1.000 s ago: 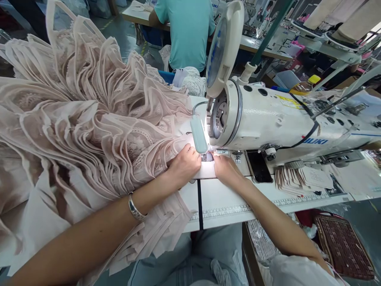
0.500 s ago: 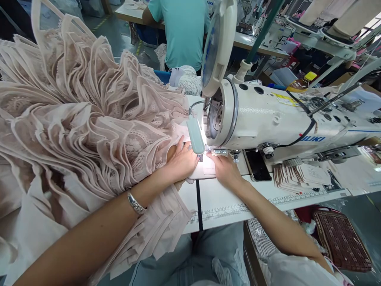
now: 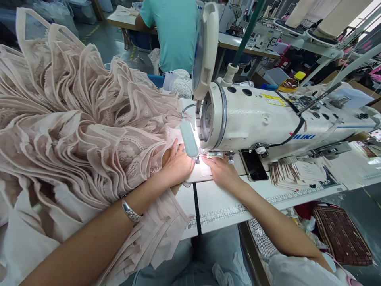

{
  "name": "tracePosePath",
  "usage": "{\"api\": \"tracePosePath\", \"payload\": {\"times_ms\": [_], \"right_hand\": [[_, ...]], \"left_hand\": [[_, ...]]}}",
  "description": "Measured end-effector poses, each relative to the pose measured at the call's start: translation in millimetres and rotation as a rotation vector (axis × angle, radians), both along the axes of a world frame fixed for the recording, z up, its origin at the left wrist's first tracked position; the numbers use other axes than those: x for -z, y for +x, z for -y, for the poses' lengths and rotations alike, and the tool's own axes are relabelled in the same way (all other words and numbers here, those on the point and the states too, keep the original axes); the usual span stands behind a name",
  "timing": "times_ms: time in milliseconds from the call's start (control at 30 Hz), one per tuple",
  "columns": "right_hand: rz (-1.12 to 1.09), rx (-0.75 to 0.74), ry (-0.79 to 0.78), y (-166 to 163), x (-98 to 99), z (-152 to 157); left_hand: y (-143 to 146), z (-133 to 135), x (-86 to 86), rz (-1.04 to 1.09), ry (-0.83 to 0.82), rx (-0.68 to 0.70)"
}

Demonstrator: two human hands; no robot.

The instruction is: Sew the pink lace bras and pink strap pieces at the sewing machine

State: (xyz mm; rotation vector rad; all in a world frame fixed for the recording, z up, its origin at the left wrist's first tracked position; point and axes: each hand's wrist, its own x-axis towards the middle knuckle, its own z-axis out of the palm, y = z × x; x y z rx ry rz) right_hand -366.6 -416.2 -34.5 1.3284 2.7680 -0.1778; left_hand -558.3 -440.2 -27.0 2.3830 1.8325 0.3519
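A white sewing machine (image 3: pixel 262 119) stands on the white table (image 3: pixel 226 202). My left hand (image 3: pixel 176 165) lies flat, fingers stretched, on the pale pink fabric piece (image 3: pixel 193 174) just left of the needle area, under the small lamp (image 3: pixel 189 139). My right hand (image 3: pixel 222 171) rests on the same piece to the right of the needle, fingers pressed down on the cloth. A big heap of pink lace and pleated pieces (image 3: pixel 77 119) is piled to the left, up against my left wrist with its silver bangle (image 3: pixel 130 210).
A black phone (image 3: pixel 254 165) and a stack of small labels (image 3: pixel 293 174) lie under the machine arm. A person in a teal shirt (image 3: pixel 175 31) sits at the table ahead. A brown woven cushion (image 3: pixel 342 234) is at lower right.
My left hand has gone from curled beside the needle to flat with fingers stretched forward. Both hands have slid a little toward the needle with the cloth.
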Motion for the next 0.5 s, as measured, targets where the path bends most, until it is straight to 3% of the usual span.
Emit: {"api": "tracePosePath", "payload": {"times_ms": [500], "right_hand": [[0.013, -0.041, 0.077, -2.7, 0.6, 1.2]], "left_hand": [[-2.1, -0.9, 6.9, -0.015, -0.022, -0.047]]}}
